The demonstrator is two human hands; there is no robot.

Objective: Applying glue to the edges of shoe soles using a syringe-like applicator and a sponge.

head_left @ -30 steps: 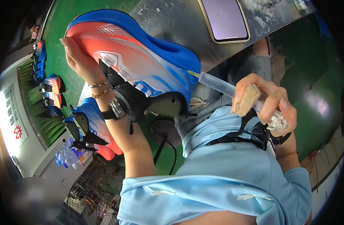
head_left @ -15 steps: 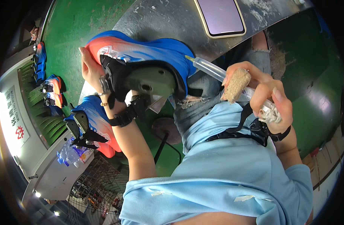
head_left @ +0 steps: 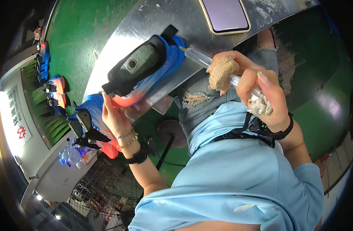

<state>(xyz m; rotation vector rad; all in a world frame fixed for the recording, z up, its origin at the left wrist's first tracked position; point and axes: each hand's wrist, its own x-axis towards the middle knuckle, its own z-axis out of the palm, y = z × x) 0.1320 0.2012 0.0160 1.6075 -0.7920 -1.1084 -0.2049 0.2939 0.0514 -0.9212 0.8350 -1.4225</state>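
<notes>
A blue and coral shoe upper, stretched over a dark shoe last, tilts over the edge of the metal tabletop with the last's top and its round hole facing me. My left hand closes on the coral toe end of the upper. My right hand grips a clear tube-like tool with a thin yellow-green tip; that tip is at the blue heel end, touching or just beside it. In the same hand are a tan, rough crumbly block and a whitish putty-like lump at the tool's rear end.
A phone lies on the metal tabletop. Another blue and coral upper on a last sits left of my left hand. More such shoes stand further left, near plastic bottles. A wire fan cage is below left.
My left hand has turned the shoe over, from its side to the last's top facing me, and shifted to its toe. My right hand has moved slightly left and up with the tool.
</notes>
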